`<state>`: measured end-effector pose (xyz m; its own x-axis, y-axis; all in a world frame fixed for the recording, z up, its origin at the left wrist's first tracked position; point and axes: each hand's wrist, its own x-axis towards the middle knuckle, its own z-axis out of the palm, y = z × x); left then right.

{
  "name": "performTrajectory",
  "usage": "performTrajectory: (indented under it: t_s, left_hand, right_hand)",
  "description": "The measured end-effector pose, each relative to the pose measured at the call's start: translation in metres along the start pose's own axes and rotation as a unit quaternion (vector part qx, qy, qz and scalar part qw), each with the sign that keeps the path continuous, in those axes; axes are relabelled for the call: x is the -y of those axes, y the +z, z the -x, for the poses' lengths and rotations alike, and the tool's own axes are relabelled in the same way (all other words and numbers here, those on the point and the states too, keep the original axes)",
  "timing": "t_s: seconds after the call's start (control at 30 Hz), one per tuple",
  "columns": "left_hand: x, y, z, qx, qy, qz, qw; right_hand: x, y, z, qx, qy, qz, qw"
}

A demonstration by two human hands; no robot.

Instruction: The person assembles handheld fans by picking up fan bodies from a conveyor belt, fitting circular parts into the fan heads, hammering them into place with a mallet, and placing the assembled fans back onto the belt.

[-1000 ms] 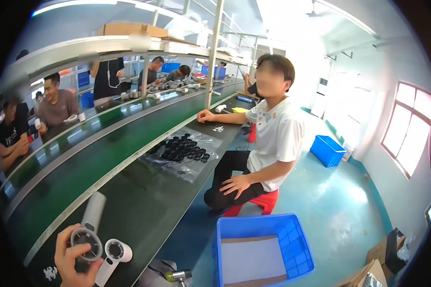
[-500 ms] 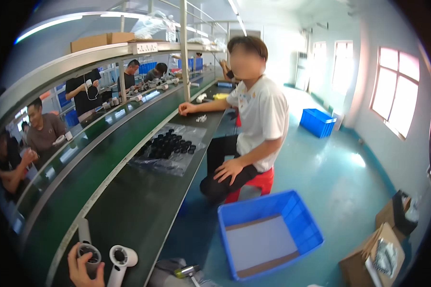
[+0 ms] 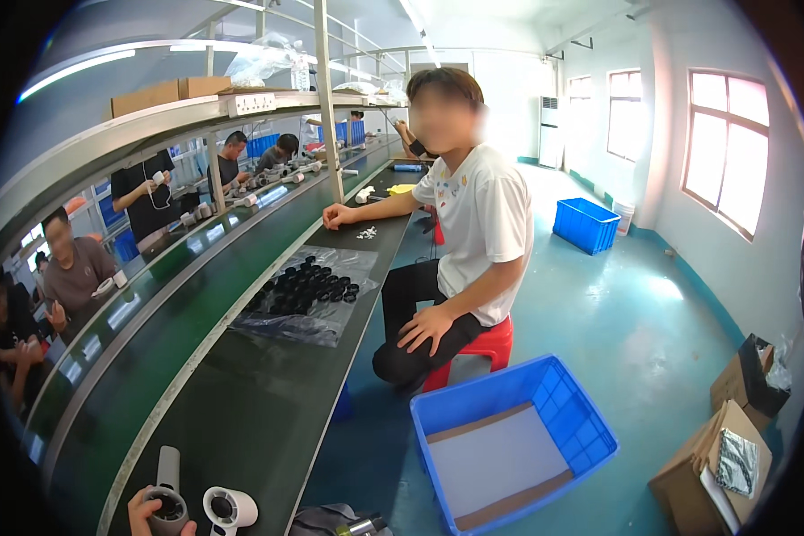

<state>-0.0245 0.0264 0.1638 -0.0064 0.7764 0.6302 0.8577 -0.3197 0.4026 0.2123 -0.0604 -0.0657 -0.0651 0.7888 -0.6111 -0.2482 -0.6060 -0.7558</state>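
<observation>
A grey fan [image 3: 169,488] was in the left hand [image 3: 141,513], just left of the white fan [image 3: 244,509].
This hand was curled around the grey fan's round head from two sides. Beyond the white fan, black rings [image 3: 304,291] lay on a plastic bag [image 3: 354,261] on the counter [image 3: 228,406]; to its right stood a blue box [image 3: 572,422]. The right hand was out of view, so I cannot tell its state.

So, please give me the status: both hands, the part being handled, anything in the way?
Left hand gripping grey fan-shaped device. Right hand not in view. White fan-shaped device just to its right, no visible obstruction.
</observation>
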Motion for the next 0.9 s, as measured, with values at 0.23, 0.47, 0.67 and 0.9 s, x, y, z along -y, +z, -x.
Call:
performTrajectory:
  t_s: [0.23,0.47,0.67,0.9]
  left_hand:
    - [0.007,0.006,0.001,0.009,-0.029,0.016,0.999]
    - [0.021,0.011,0.006,0.001,-0.049,0.053,0.997]
    - [0.019,0.011,0.011,0.004,-0.046,0.089,0.995]
    - [0.05,0.01,0.024,-0.064,0.017,0.117,0.991]
  right_hand:
    - [-0.003,0.0,-0.007,-0.003,0.003,-0.007,1.0]
    - [0.004,-0.002,-0.008,0.006,0.009,-0.027,1.0]
    - [-0.003,-0.003,-0.004,0.01,0.001,-0.018,1.0]
    - [-0.014,-0.003,-0.014,0.004,0.015,0.007,1.0]
